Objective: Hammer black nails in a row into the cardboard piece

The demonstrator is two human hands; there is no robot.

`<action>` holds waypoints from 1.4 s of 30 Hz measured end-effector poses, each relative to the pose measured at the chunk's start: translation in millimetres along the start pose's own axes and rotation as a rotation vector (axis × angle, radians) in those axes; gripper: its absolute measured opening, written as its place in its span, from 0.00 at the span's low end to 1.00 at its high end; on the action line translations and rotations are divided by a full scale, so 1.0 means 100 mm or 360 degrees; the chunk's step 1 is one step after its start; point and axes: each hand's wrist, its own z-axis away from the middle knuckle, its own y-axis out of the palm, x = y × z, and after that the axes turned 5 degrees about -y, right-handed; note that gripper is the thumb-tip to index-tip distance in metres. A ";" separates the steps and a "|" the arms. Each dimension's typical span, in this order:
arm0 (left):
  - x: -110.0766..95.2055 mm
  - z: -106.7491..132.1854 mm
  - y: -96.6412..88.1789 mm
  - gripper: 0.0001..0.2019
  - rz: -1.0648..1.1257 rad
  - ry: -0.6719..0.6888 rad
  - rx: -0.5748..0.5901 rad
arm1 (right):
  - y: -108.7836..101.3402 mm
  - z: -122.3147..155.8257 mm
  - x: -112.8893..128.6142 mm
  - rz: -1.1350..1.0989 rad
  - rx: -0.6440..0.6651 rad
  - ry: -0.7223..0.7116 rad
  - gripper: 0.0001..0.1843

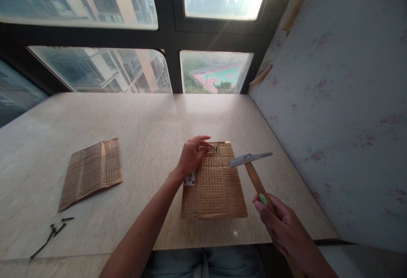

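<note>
A flattened piece of brown cardboard [211,184], dotted with rows of small holes, lies on the counter in front of me. My left hand [192,155] rests at its far edge, thumb and fingers pinched on a small dark nail mostly hidden by the fingertips. Several short dark nails [215,149] stand upright in the cardboard just beside those fingertips. Gripped by its wooden handle, a hammer [251,158] is in my right hand [275,216]. Its grey metal head is raised near the cardboard's right side, apart from the nails.
A second holed cardboard piece [92,170] lies to the left. Several loose black nails or screws [54,231] are on the counter [136,134] at the lower left. A flower-patterned wall [333,100] bounds the right side, and dark-framed windows [173,36] stand behind.
</note>
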 end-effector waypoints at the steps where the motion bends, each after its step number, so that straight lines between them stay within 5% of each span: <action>1: -0.01 0.00 0.00 0.14 -0.0002 0.0004 0.0000 | 0.00 -0.01 -0.03 0.0005 -0.0007 -0.0002 0.30; 26: 0.04 -0.03 -0.03 0.14 -0.0404 0.0393 -0.0074 | 0.01 -0.07 -0.11 0.0071 0.0074 -0.0042 0.30; 42: 0.01 -0.01 -0.05 0.14 -0.0527 0.0459 -0.0047 | 0.03 0.01 0.18 0.0098 0.0176 0.0022 0.28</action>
